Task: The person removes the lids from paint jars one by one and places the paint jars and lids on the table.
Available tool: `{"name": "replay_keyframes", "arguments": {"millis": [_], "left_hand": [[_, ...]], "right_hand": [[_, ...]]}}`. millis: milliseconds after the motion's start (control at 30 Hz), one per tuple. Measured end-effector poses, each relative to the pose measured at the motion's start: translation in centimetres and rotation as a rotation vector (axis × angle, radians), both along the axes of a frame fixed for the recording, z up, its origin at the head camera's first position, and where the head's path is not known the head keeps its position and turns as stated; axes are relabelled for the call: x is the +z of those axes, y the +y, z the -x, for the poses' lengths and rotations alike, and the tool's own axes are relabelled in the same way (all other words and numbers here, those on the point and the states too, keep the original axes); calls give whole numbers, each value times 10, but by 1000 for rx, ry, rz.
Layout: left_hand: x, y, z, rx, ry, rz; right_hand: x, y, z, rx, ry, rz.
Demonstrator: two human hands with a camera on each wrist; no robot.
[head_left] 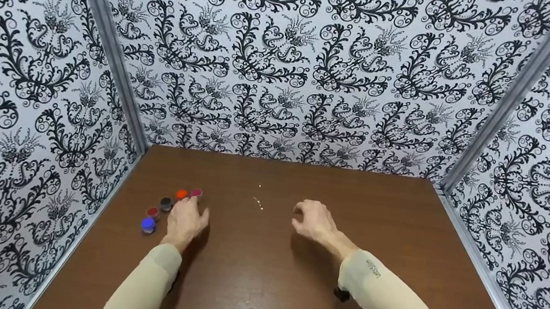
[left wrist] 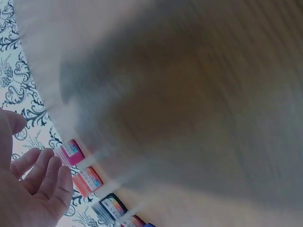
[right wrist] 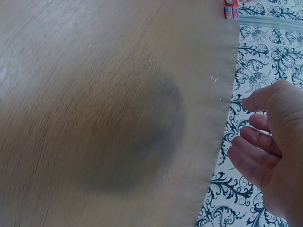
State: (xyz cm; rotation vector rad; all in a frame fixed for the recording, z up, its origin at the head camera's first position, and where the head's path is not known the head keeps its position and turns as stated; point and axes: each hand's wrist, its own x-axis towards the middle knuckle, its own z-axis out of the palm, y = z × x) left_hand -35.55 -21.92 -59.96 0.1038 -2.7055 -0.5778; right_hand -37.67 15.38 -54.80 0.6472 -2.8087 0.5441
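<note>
In the head view my left hand [head_left: 185,220] hovers at the left of the table, fingers loosely bent and thumb apart, holding nothing. Just beyond its fingertips is a small pot with a pink lid [head_left: 196,193]. An orange-lidded pot [head_left: 181,194], a black one [head_left: 166,203], a red one [head_left: 153,212] and a blue one [head_left: 148,224] run in a slanting row beside the hand. In the left wrist view the fingers appear close to the pink pot [left wrist: 72,152]; contact cannot be told. My right hand [head_left: 316,221] is over the table right of centre, fingers relaxed, nothing in it.
Small white specks [head_left: 258,203] lie on the brown wooden table [head_left: 264,269] between the hands. Black-and-white patterned walls [head_left: 282,74] enclose the back and both sides, with grey metal posts [head_left: 113,48] at the corners.
</note>
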Motion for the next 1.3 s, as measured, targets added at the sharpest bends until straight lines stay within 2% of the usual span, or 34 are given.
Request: {"name": "replay_keyframes", "arguments": {"millis": [167,400,733,933,1300], "left_hand": [[-3,-8,-2,22,-28,-18],[-3,-17,-7,47,-25,-50],[1,-32,-14,84,44,-22],[2,-44,-17,107,49,-1],[-1,-71,-26,163,107,-44]], "right_hand": [[1,-1,-1,10,-5,7],[0,-3,0,9,-14,6],[-5,-4,0,89,38,32],[-7,-5,2,80,34,42],[-7,-8,0,88,16,59]]}}
